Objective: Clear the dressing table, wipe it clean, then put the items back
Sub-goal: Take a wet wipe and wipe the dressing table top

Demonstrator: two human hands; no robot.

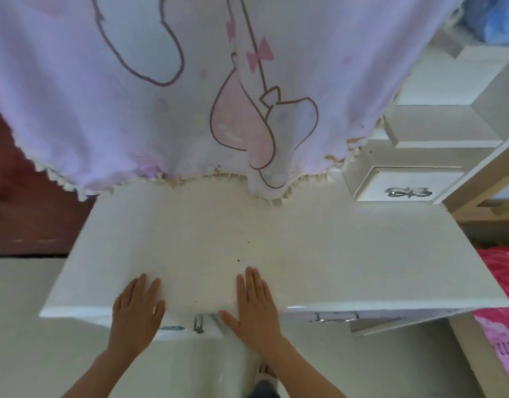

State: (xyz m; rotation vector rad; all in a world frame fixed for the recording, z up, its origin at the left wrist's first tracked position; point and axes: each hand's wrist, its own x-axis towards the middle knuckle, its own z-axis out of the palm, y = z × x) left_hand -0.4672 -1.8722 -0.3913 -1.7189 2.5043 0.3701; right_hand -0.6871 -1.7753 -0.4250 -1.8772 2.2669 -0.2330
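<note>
Glossy white dressing table top (333,254), left hand (137,307) and right hand (254,304) flat on its front edge — fingers straight, holding nothing, lilac cartoon-print cloth (132,96) draped behind.

Table top (319,248): white, smooth, slight sheen, few dark specks. Far cloth (118,96): soft lilac fabric w/ tufted trim. Bow handle (409,193) on rt drawer (379,182): shiny metal. Far left panel (32,219): reddish, looks wood, matt. Near-right bedding (503,282): pink fabric.

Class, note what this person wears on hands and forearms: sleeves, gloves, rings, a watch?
Nothing visible. The left hand and right hand are bare, without gloves, rings or watch; both forearms are uncovered down to the picture's edge.
</note>
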